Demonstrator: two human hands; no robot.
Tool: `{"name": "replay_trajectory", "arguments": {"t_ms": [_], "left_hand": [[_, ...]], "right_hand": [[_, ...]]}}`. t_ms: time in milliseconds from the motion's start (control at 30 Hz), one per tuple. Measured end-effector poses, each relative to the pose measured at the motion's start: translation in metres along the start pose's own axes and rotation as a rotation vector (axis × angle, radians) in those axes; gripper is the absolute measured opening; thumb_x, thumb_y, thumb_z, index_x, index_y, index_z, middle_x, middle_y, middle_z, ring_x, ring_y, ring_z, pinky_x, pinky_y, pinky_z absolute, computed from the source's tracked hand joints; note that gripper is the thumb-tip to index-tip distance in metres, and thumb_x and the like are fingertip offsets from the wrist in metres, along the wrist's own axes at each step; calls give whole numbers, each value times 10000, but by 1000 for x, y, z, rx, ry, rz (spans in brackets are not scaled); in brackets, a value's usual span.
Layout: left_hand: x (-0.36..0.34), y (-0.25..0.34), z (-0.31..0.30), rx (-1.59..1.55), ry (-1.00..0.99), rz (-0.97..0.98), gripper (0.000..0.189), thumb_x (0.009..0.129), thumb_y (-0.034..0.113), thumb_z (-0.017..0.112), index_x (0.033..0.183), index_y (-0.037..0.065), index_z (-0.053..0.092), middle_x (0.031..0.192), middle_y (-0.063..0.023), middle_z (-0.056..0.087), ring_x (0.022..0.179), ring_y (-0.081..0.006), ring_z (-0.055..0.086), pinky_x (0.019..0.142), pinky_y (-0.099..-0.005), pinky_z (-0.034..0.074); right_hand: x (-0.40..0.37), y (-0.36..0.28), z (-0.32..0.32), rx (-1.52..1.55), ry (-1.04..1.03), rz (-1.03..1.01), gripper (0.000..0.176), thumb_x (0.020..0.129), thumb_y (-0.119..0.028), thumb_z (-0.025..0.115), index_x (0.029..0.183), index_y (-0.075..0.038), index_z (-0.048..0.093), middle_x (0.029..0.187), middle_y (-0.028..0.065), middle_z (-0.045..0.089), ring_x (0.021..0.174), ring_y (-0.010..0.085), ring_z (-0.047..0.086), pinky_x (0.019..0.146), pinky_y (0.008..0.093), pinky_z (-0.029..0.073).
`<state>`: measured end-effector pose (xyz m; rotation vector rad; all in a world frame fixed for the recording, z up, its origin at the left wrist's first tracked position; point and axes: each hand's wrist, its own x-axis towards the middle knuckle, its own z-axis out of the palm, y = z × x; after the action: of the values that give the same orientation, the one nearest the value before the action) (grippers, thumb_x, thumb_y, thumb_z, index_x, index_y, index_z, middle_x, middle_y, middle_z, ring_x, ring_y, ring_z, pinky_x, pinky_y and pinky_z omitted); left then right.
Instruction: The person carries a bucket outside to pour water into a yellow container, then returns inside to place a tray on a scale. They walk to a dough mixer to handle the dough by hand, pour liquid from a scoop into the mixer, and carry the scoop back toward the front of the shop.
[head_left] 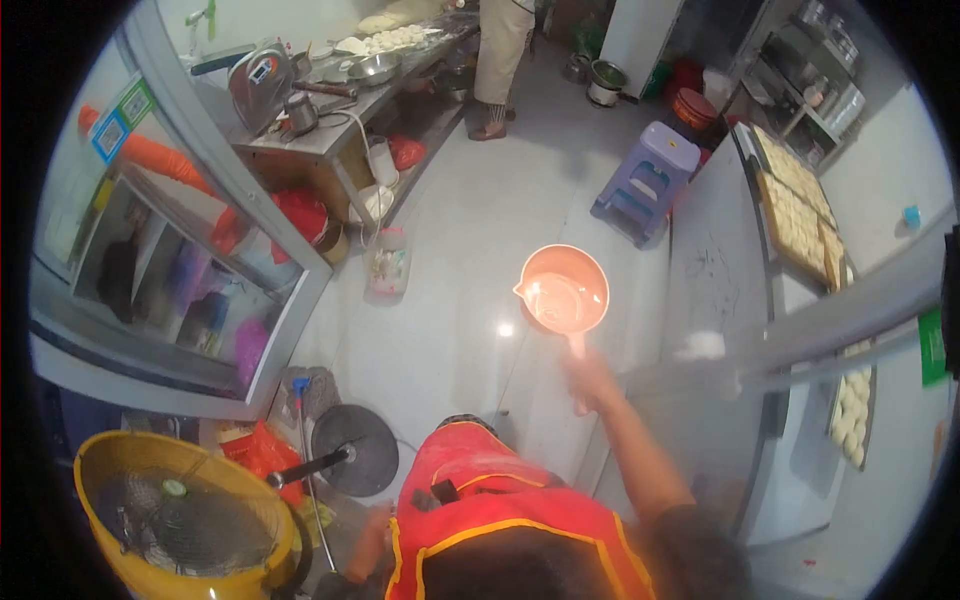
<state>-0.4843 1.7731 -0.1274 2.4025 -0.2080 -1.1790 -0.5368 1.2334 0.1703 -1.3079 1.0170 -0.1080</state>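
Out in front of me, my right hand is wrapped round the handle of a pink plastic water ladle with a small pouring lip on its left. Its bowl is upright over the floor and shows some shine inside. Low at my left side, my left hand hangs blurred beside my red apron with yellow trim, its fingers indistinct. Nearest to that hand are a thin pole and the round black base of a stand.
A yellow fan stands at lower left, near an open glass door. Along the left runs a metal worktable with dough and bowls; a person stands beside it. A purple stool and trays of dough pieces are at right.
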Motion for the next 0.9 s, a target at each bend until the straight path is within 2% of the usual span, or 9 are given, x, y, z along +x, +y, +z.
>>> {"name": "replay_trajectory", "arguments": {"t_ms": [200,300,367,433,500,567,733,833,900], "left_hand": [[148,127,-33,616,-152,105,112,749,122,457,805,46,516,694,-112,566,599,-227,552,511,-312,410],[241,181,-59,-503,-103,-384,121,747,143,453,800,58,521,712,-122,570,623,-249,559,529,-346,427],[312,253,-103,406,-117,158,132,748,162,442,785,65,524,705,-121,571,623,-263,559,519,-361,427],[364,362,-150,674,1,389,145,750,180,432,770,73,527,698,-120,572,624,-277,558,509,-376,427],[400,514,-198,-32,4,44,194,747,209,426,732,56,545,621,-76,539,599,-203,533,524,-345,408],[462,609,-224,-393,84,106,242,763,252,436,726,31,530,621,-55,512,596,-158,489,537,-313,386],[576,815,-276,-373,125,340,251,782,259,450,771,24,536,701,-71,536,643,-155,494,570,-305,383],[634,869,-281,-352,68,190,247,778,256,449,804,32,550,734,-89,560,695,-191,530,609,-314,405],[735,794,-265,881,473,1172,214,766,256,452,790,61,539,701,-88,555,688,-226,534,613,-332,416]], "right_hand": [[168,-82,-71,20,86,-36,107,728,-132,515,734,-43,456,522,-5,407,380,85,376,314,245,304],[244,-127,-107,106,103,11,108,712,-104,519,735,-47,430,525,-5,392,378,77,365,318,228,308],[283,-173,-124,116,143,38,102,714,-93,507,734,-38,423,529,0,389,377,78,358,318,231,306],[322,-212,-145,122,216,38,100,715,-90,503,732,-33,423,529,0,389,376,78,356,319,228,305],[366,-240,-163,142,266,44,99,715,-88,500,731,-30,422,528,0,386,374,77,355,322,227,304],[415,-266,-189,133,297,59,100,715,-87,499,731,-28,420,523,0,381,372,77,353,325,227,304],[535,-342,-241,35,364,86,92,711,-76,497,693,-29,420,514,3,387,361,79,350,322,231,310],[617,-408,-276,42,359,67,97,709,-69,498,666,-32,418,508,9,394,357,85,352,320,233,315],[669,-431,-297,174,336,40,109,712,-70,505,653,-34,420,497,15,396,356,93,362,319,234,320]]}}
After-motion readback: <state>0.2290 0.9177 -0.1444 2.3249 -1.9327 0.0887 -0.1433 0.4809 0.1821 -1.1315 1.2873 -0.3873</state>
